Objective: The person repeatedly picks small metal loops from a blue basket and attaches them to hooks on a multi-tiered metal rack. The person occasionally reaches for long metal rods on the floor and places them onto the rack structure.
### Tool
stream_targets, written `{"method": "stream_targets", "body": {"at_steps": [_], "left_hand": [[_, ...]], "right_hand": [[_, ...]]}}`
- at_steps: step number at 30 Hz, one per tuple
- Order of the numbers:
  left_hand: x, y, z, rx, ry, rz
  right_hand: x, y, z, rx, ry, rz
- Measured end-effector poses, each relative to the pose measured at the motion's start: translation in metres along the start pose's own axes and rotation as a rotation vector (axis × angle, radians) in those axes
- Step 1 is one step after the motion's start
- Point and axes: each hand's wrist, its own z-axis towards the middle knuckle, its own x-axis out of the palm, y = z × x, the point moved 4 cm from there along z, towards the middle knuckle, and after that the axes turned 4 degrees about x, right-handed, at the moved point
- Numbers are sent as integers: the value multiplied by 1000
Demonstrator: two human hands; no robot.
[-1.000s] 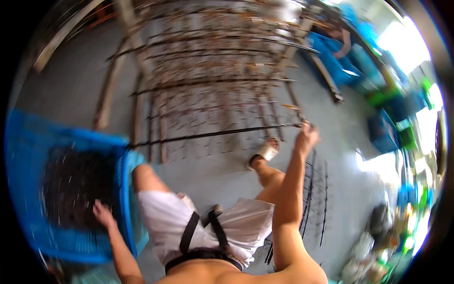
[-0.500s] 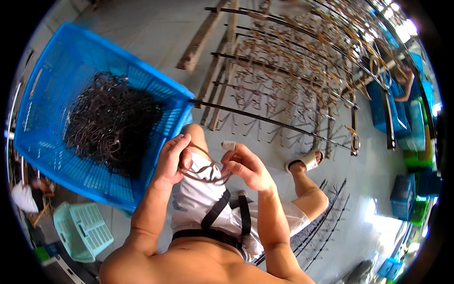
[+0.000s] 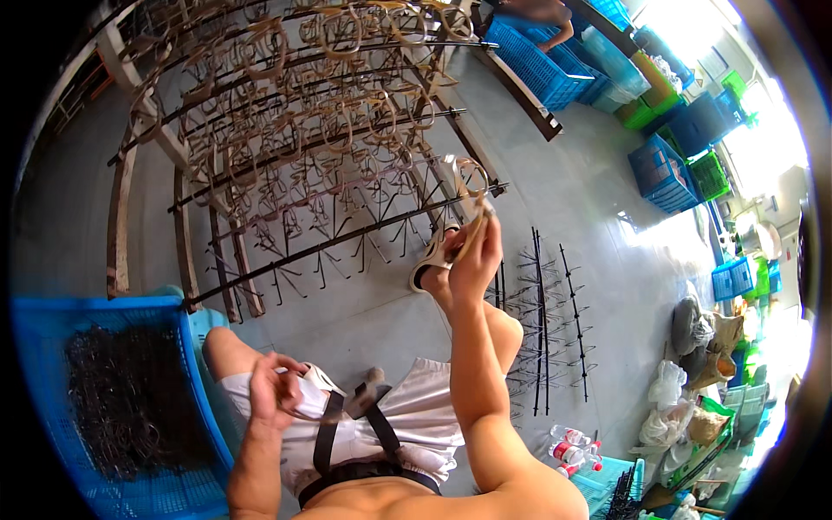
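Out to the right, my right hand pinches a narrow brown curved strip close to the right end of the rack's nearest black bar. A pale brown ring hangs at that bar's end, just beyond my fingertips. Over my left thigh, my left hand is closed, its fingers curled round a thin brown loop, blurred and partly lost against the white shorts. Left of that hand, the big blue basket holds a heap of dark tangled loops.
Ahead stands a rack with wooden posts and rows of hooked bars carrying brown loops. Spare hooked bars lie on the floor at right. Plastic bottles rest near a teal crate. Another person's arm shows at the far blue baskets.
My view has turned right. My hands, earlier together around a brown loop, have parted: the right reached forward to the bar's end, the left stayed over the lap.
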Motion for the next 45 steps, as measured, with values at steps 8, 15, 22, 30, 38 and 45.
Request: {"method": "stream_targets", "body": {"at_steps": [8,15,22,30,38,45], "left_hand": [[-15,92,-11,-553,28,89],[-15,76,-27,-563,422,232],[-11,72,-25,-593,368,437],[-34,55,-10,-404,62,284],[-18,31,-10,-84,168,37],[2,25,-14,-9,263,9]], "right_hand": [[20,-75,77,84,-131,-343],[30,-73,85,161,-137,-366],[31,-86,85,330,-131,41],[35,-84,88,452,-154,233],[27,-77,78,368,-229,75],[15,-82,59,292,-177,307]]}}
